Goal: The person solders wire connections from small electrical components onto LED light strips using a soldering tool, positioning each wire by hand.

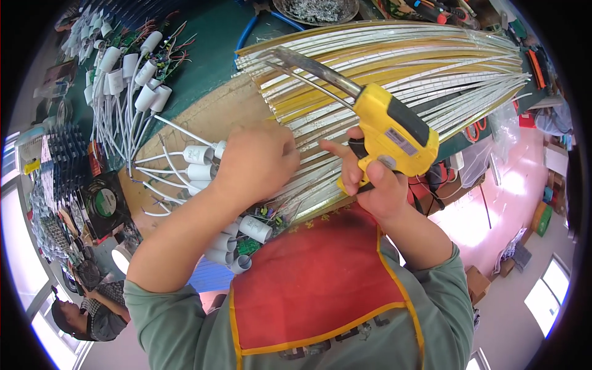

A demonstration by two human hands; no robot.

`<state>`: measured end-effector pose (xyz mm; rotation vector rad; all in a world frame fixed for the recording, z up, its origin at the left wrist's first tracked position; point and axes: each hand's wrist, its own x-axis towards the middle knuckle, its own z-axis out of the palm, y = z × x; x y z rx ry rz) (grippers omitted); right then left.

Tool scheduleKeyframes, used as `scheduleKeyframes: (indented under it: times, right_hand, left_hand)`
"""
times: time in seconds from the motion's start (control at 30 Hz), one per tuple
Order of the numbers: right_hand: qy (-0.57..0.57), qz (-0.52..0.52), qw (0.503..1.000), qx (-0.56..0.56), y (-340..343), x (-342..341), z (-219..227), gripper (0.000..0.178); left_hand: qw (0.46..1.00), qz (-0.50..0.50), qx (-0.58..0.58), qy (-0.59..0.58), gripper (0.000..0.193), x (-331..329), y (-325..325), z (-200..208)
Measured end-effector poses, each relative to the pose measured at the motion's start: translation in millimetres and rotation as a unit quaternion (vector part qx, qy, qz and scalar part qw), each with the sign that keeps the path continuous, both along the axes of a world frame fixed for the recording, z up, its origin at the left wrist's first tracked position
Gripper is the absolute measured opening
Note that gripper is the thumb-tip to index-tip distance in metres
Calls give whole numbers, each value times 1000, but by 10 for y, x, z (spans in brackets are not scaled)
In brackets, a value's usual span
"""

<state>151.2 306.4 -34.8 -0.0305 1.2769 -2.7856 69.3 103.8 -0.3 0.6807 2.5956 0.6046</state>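
My right hand point(377, 185) grips a yellow and black soldering gun point(394, 126) by its handle, with the index finger stretched out beside it. The gun's long metal tip and thin feed tube point to the upper left, over a wide row of white LED strips point(394, 68). My left hand point(262, 160) is closed with curled fingers at the near left ends of the strips; what it pinches is hidden. Left of that wrist lie several white cylinders with cables point(198, 154). More white cylinders point(254, 228) with small green circuit boards lie below my left forearm, against the red apron point(314, 283).
A bundle of white cylinders on cables point(145, 74) lies at the far left of the green table. A metal bowl of silvery bits point(316, 9) and blue-handled pliers point(248, 31) are at the back. A black fan point(103, 200) stands left; another person point(92, 314) is at lower left.
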Motion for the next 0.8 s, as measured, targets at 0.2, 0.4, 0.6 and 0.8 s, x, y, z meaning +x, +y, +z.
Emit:
scheduleKeyframes:
  times: [0.2, 0.4, 0.6, 0.8]
  right_hand:
    - [-48, 22, 998, 25, -31, -40, -8, 48]
    - [-40, 29, 997, 65, -37, -42, -2, 50]
    - [-60, 15, 992, 107, -63, -9, 2, 54]
    - [-53, 12, 992, 117, -71, -5, -15, 54]
  left_hand:
    - [1000, 9, 18, 1, 20, 7, -12, -10]
    - [1000, 2, 22, 13, 20, 14, -7, -19]
    - [999, 6, 40, 25, 19, 11, -15, -40]
    - [999, 4, 44, 25, 18, 7, -26, -35]
